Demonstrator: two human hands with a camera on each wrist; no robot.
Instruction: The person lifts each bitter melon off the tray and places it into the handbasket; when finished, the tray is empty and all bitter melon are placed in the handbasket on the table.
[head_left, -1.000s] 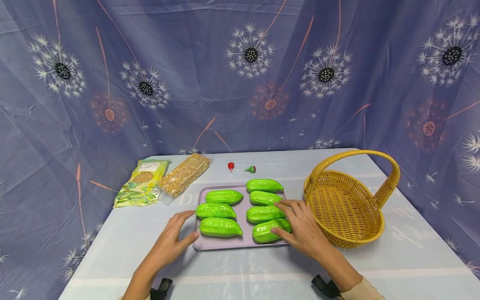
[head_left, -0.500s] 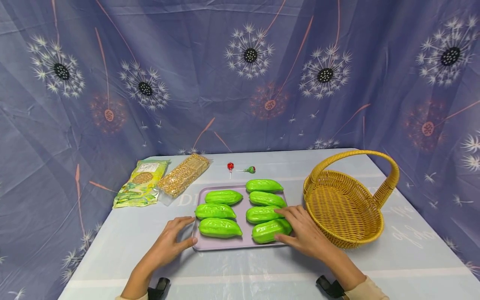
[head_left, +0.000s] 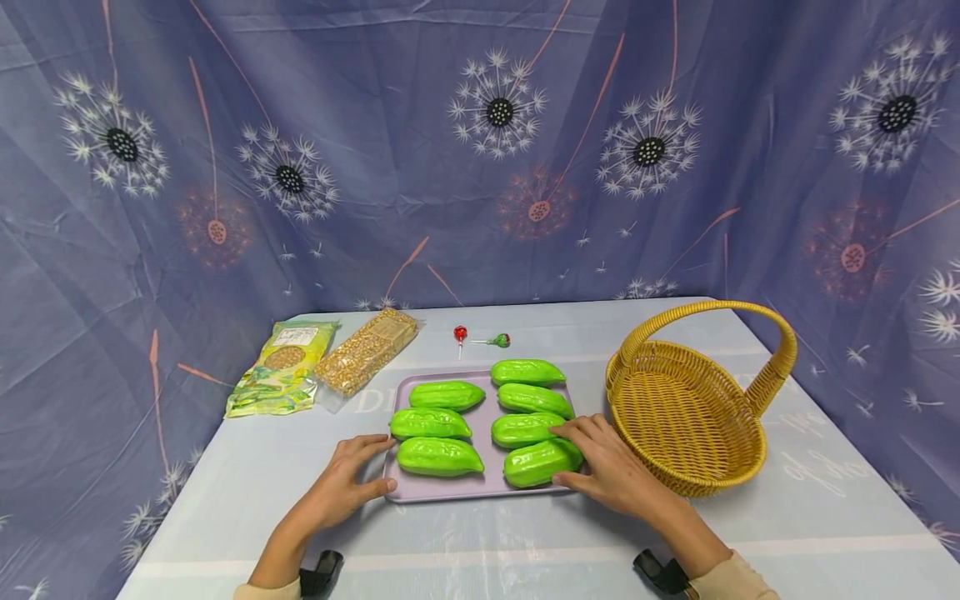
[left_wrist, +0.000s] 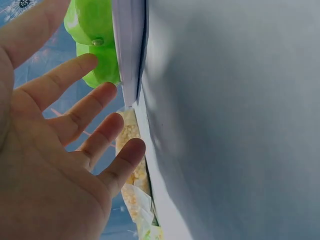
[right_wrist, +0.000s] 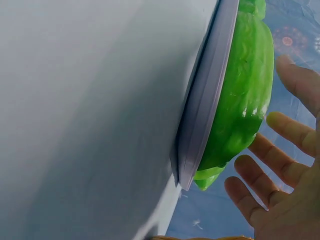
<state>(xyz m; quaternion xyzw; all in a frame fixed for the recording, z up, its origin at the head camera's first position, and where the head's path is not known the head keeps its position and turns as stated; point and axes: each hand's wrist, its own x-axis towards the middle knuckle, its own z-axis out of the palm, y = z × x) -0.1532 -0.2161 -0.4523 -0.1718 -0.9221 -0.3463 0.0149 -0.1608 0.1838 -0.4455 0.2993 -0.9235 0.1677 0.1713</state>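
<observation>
Several glossy green ridged vegetables, shaped like bitter melons [head_left: 440, 456], lie in two columns on a pale purple tray [head_left: 487, 487]. At the tray's left edge is my left hand [head_left: 341, 479], fingers spread and thumb apart. In the left wrist view, its palm [left_wrist: 55, 165] faces the camera and holds nothing. My right hand [head_left: 618, 467] is at the tray's right side, its fingertips overlapping the nearest right-hand melons [head_left: 542, 463] in the head view. The right wrist view shows these fingers [right_wrist: 280, 160] spread beside a melon [right_wrist: 242, 95], not curled round it.
A yellow woven basket [head_left: 686, 429] with a tall handle stands right of the tray, close to my right hand. Behind the tray lie a red lollipop [head_left: 460, 333] and a green lollipop [head_left: 501, 340]. At the back left are a clear bag of kernels [head_left: 367, 350] and a green-yellow packet [head_left: 285, 367].
Both hands have shifted slightly toward the near side of the tray. My right thumb has drawn back off the nearest right melon. The tray, melons and basket stay in place.
</observation>
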